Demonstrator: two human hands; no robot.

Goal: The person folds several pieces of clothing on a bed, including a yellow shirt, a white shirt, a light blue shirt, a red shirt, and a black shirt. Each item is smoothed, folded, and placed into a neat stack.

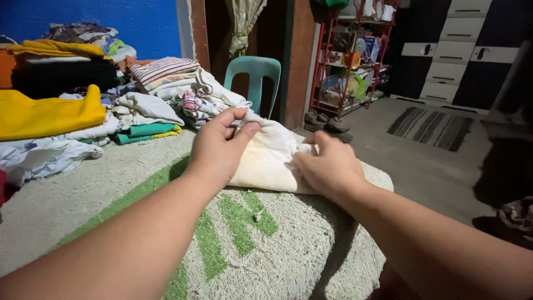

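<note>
Fingers (240, 129) of both hands | pinching cream cloth (266, 158) edges

Both hands hold a cream-white cloth (270, 158) on a bed with a beige and green cover (239, 233). The left hand (217, 150) pinches the cloth's top edge between thumb and fingers. The right hand (328, 166) bunches the cloth's other side in a closed grip, touching it. The cloth lies between the two grips. Well beyond the left grip sit piles of folded clothes (166, 89) and a yellow cloth (50, 114). A teal plastic chair (256, 75) stands just past the cloth. Far from the right grip are a red rack (344, 61) and a striped rug (430, 128).
</note>
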